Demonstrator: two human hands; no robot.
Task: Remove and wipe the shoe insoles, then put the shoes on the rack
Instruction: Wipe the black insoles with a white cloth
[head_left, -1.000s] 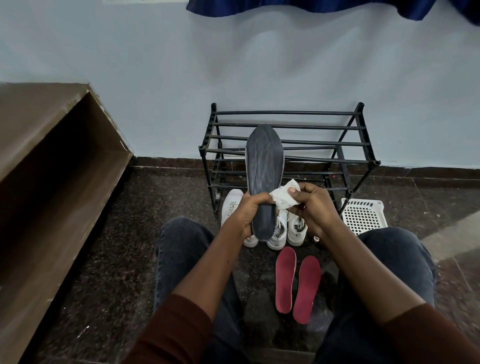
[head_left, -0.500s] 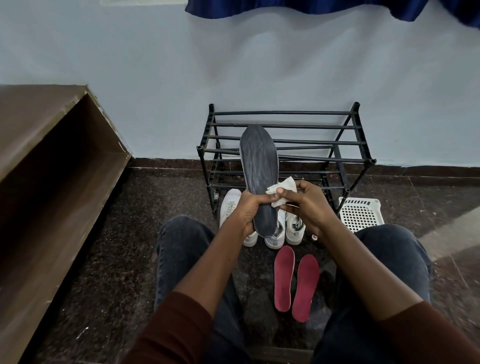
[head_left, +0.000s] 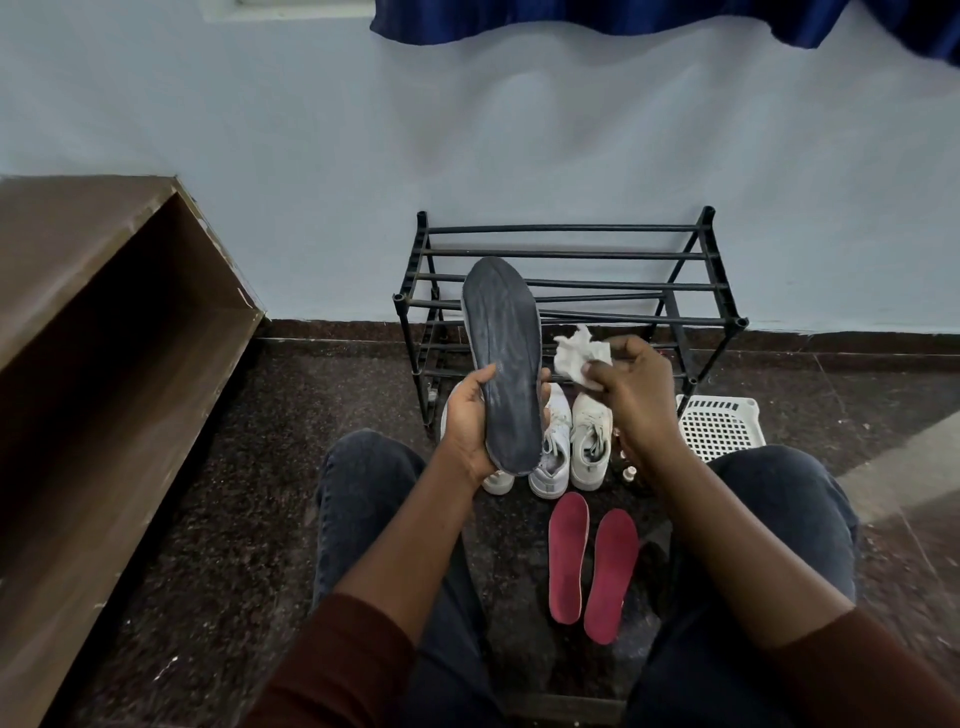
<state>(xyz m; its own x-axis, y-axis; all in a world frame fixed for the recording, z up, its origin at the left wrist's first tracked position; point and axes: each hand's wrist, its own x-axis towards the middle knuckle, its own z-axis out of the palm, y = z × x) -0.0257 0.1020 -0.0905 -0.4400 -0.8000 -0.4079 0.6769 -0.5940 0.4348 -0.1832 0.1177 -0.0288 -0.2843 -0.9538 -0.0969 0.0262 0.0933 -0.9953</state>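
My left hand (head_left: 470, 423) grips the heel end of a dark grey insole (head_left: 504, 353), held upright with its toe pointing up. My right hand (head_left: 631, 389) pinches a crumpled white tissue (head_left: 576, 356), which is just to the right of the insole and apart from it. Behind my hands, white sneakers (head_left: 589, 441) stand on the floor in front of an empty black metal shoe rack (head_left: 571, 280). Two red insoles (head_left: 592, 561) lie side by side on the floor between my knees.
A white perforated plastic basket (head_left: 719, 426) sits on the floor right of the rack. A brown wooden shelf unit (head_left: 104, 332) runs along the left. Small bottles (head_left: 628, 470) stand beside the right sneaker. The floor is dark speckled stone against a pale blue wall.
My right hand has lifted the tissue off the grey insole and moved it to the right. The insole has tilted slightly, its toe leaning left.
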